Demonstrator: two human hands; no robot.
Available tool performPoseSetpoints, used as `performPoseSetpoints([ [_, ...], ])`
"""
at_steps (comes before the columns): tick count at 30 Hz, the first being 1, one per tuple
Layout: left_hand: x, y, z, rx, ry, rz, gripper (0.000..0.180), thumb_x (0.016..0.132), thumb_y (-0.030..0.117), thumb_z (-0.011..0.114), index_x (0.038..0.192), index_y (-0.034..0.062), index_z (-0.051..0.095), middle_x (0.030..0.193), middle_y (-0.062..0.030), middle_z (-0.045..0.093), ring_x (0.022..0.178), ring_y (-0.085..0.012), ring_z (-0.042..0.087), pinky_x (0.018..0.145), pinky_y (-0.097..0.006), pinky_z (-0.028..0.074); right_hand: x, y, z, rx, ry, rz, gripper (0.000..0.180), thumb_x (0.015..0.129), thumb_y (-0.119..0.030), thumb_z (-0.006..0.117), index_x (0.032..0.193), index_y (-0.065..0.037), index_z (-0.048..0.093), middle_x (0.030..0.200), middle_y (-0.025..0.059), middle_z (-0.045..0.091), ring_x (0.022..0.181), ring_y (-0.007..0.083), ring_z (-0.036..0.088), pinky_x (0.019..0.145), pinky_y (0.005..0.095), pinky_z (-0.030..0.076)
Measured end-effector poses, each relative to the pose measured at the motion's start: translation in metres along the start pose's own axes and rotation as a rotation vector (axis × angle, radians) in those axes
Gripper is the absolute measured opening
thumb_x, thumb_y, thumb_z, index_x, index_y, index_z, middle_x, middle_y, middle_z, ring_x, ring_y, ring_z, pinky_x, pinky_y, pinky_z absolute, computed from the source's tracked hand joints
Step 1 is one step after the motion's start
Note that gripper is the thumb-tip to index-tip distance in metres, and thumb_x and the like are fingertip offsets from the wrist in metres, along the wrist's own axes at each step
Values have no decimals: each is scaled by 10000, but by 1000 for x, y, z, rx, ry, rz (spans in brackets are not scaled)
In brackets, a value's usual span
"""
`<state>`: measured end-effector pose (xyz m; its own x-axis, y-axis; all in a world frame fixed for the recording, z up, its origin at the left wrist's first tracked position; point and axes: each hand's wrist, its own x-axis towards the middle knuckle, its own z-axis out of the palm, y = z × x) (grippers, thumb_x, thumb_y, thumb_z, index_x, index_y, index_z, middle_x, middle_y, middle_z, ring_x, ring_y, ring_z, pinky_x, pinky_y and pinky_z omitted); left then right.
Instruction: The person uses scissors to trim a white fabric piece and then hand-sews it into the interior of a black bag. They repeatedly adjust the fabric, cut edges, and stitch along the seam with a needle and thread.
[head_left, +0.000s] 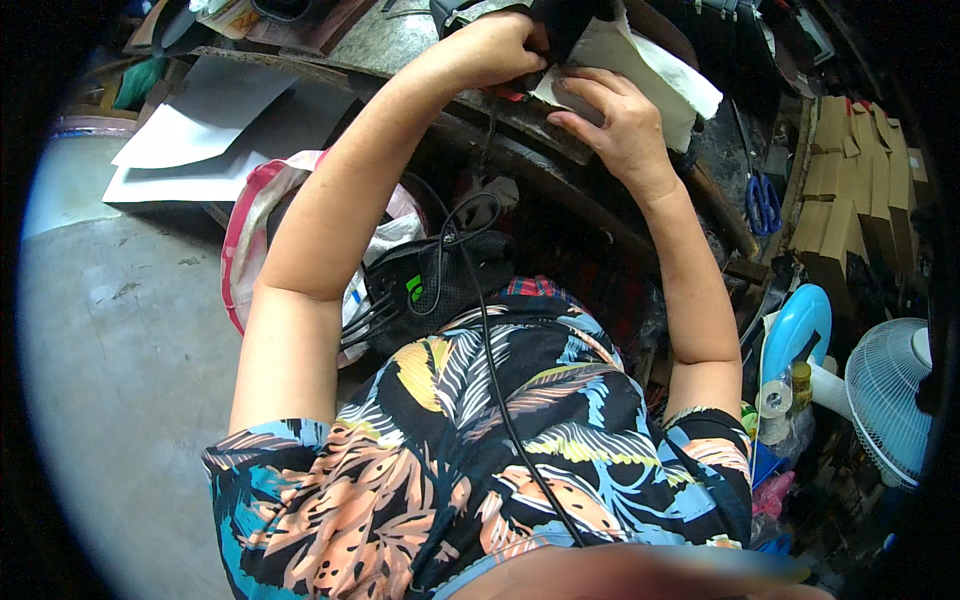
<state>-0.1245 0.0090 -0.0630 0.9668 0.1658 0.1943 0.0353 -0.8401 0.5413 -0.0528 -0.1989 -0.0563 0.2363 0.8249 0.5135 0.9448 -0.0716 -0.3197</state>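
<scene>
My left hand (497, 50) is at the top of the view, its fingers curled against a dark piece of material (565, 28). The fingertips are partly hidden there. To its right, my right hand (625, 122) has its fingers bent over the edge of a white, stiff-looking sheet (640, 68), with the thumb lower down. The sheet curves upward and out to the right, next to the dark material. Whether it is cloth, leather or paper I cannot tell. Both hands are over the front edge of a worn workbench (385, 42).
White sheets (205, 125) lie left of the bench. A pink-and-white bag (262, 215) and a black mesh bag with cables (440, 280) are by my lap. On the right are blue-handled scissors (763, 205), cardboard boxes (850, 190) and a fan (888, 395).
</scene>
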Motion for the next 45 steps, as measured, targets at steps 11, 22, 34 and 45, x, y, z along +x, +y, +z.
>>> performPoseSetpoints([
  [11, -6, 14, -3, 60, 11, -47, 253, 785, 189, 662, 946, -3, 699, 934, -231, 679, 882, -391, 660, 811, -447, 522, 0, 5, -1, 428, 167, 390, 122, 965, -200, 623, 979, -83, 659, 826, 120, 690, 729, 281, 677, 656, 331, 525],
  [22, 5, 17, 2, 92, 25, -36, 247, 776, 217, 666, 876, -5, 710, 857, -242, 676, 834, -401, 666, 778, -464, 531, 2, -3, -1, -53, 69, -203, 107, 801, -160, 723, 863, -107, 653, 1032, 42, 715, 980, 236, 680, 799, 352, 566],
  [34, 4, 23, -6, 78, 14, -136, 261, 794, 240, 643, 894, 8, 710, 864, -233, 685, 840, -394, 672, 781, -467, 528, 1, -6, -2, -37, 46, -169, 127, 808, -151, 710, 881, -90, 626, 1106, 44, 701, 1006, 237, 661, 809, 346, 563],
  [45, 10, 23, -12, 90, -93, -30, 386, 731, 321, 782, 896, -20, 710, 812, -235, 680, 768, -376, 676, 712, -432, 534, 0, -5, 0, 39, 30, -152, 115, 847, -166, 700, 949, -114, 688, 1065, 34, 724, 1015, 238, 665, 838, 357, 561],
])
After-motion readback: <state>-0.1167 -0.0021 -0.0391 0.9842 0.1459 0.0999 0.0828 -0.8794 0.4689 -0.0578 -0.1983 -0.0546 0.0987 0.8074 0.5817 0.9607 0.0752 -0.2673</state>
